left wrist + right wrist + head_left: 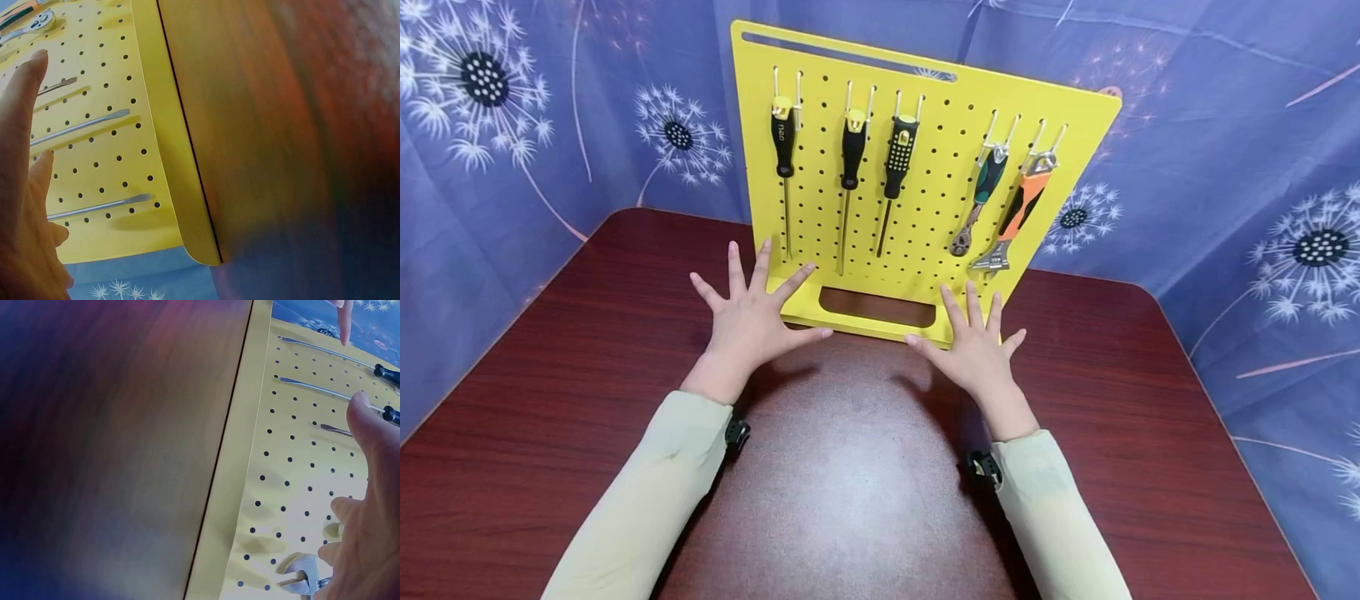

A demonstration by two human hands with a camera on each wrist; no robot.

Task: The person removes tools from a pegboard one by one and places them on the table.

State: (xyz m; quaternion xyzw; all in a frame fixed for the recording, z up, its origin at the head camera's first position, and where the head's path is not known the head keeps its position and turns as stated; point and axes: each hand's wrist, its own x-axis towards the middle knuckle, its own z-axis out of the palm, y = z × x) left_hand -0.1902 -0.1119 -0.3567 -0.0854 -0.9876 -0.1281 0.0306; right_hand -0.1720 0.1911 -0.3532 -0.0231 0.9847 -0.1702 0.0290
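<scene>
Both hands are spread in front of a yellow pegboard [951,217], palms down and holding nothing. My left hand [747,329] is near the board's lower left corner, my right hand [976,354] near its lower right. On hooks at the left hang a black screwdriver with a yellow top [783,137], a second one [853,150] and a shorter screwdriver with a dotted grip [899,158]. Toward the right hang a green-handled ratchet wrench [989,177] and an orange-and-black adjustable wrench [1025,200]. Flat screwdriver tips [115,115] show past the fingers in the left wrist view.
The pegboard stands upright on a dark red-brown wooden table [850,467], with a slotted base lip [880,327] at the front. Blue cloth with dandelion prints [1247,150] hangs behind and around the table. A dark wrist camera [737,435] sits at the left cuff, another [985,468] at the right.
</scene>
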